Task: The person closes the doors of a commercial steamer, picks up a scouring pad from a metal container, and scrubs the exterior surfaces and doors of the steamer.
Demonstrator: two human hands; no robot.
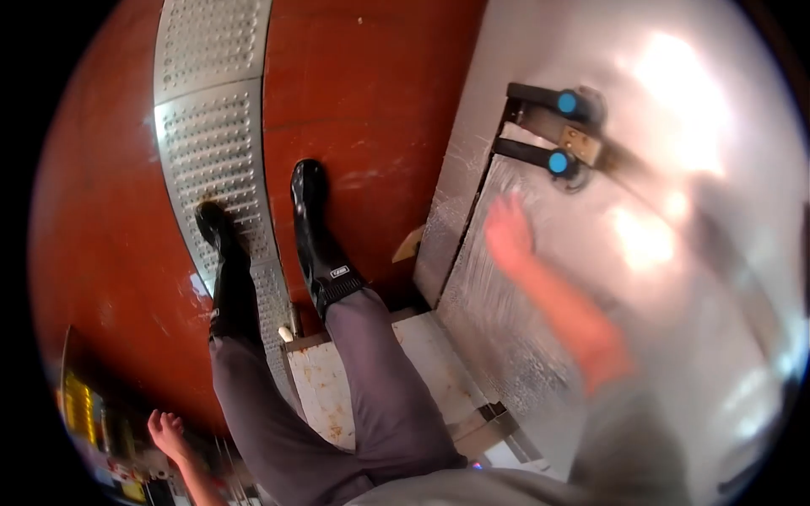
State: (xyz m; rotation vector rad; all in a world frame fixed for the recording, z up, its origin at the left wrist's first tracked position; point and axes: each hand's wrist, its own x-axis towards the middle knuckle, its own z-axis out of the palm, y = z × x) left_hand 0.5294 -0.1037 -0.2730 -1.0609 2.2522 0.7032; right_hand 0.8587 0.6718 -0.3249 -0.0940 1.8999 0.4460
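My right hand (509, 229) is blurred, with its fingers loosely apart and nothing visible in them. It is over a shiny metal surface (591, 278), just below two black handles with blue round ends, an upper handle (540, 97) and a lower handle (527, 153). Whether the hand touches the metal I cannot tell. At the lower left, my left hand (167, 434) hangs free beside my leg, fingers slightly bent and apart, holding nothing.
Red-brown floor (371, 101) lies ahead, crossed by a perforated metal drain cover (211, 126). One black boot (217, 228) is on the cover, the other boot (310, 190) beside it. A rust-spotted pale panel (319, 371) lies under my legs. Cluttered items (118, 438) stand at lower left.
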